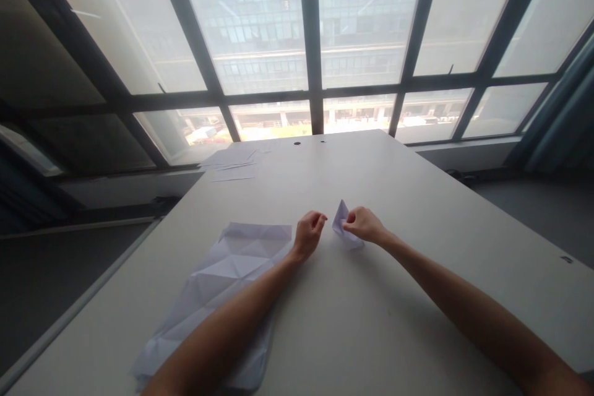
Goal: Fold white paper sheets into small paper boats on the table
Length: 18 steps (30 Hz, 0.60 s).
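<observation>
A small folded white paper shape point(342, 223) with a pointed top stands on the white table point(417, 210). My right hand point(364, 224) pinches its right side, fingers closed on the paper. My left hand point(309, 233) hovers just left of it, fingers curled in a loose pinch, with a small gap to the paper; nothing shows between its fingers. Under my left forearm lies a large creased white sheet point(223, 278), unfolded flat on the table.
Several loose white sheets point(234, 161) lie at the table's far left edge. Two small dark holes point(297, 143) sit near the far edge. Large windows stand behind the table; floor drops away on both sides.
</observation>
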Each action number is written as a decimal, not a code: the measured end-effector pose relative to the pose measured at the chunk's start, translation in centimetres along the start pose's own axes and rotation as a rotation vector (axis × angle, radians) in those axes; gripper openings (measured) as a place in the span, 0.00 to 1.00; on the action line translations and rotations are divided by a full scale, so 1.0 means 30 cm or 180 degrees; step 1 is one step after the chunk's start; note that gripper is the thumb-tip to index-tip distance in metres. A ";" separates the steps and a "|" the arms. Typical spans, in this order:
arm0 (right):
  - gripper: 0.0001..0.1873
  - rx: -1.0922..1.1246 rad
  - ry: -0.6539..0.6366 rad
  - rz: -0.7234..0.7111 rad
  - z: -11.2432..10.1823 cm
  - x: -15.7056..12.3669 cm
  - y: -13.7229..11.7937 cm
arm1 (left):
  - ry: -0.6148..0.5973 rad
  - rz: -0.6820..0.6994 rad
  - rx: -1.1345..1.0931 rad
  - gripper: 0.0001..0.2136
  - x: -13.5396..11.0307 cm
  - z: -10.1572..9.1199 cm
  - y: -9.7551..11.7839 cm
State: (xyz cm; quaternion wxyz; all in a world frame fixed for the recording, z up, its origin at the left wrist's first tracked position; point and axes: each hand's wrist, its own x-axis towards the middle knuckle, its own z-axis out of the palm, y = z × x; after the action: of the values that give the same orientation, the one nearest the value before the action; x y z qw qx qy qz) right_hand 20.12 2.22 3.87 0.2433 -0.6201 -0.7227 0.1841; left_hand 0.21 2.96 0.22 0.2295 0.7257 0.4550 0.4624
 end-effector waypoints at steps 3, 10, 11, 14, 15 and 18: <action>0.05 -0.0204 -0.0136 0.0096 0.016 0.014 -0.015 | -0.0121 0.0386 0.0225 0.08 -0.008 0.008 0.010; 0.09 -0.1162 -0.0361 0.0347 -0.048 0.115 -0.028 | -0.0080 0.0270 0.0433 0.10 -0.003 0.015 -0.004; 0.11 -0.1231 -0.0362 0.0467 -0.067 0.143 -0.019 | -0.0088 0.0243 0.0425 0.10 -0.001 0.015 -0.006; 0.17 -0.1275 -0.0207 0.0927 -0.125 0.241 0.026 | -0.0141 0.0204 0.0390 0.10 0.002 0.017 -0.013; 0.19 -0.1285 -0.0151 0.0996 -0.142 0.274 0.044 | -0.0170 0.0196 0.0384 0.10 0.003 0.018 -0.014; 0.22 -0.1282 0.0013 0.1193 -0.185 0.358 0.096 | -0.0258 0.0182 0.0386 0.10 0.004 0.021 -0.015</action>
State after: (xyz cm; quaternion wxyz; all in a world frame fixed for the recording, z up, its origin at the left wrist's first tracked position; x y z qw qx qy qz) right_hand 24.44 13.07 8.06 0.0782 -0.7793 -0.6169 0.0772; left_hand 0.57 3.35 -0.35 0.1900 0.7691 0.4515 0.4106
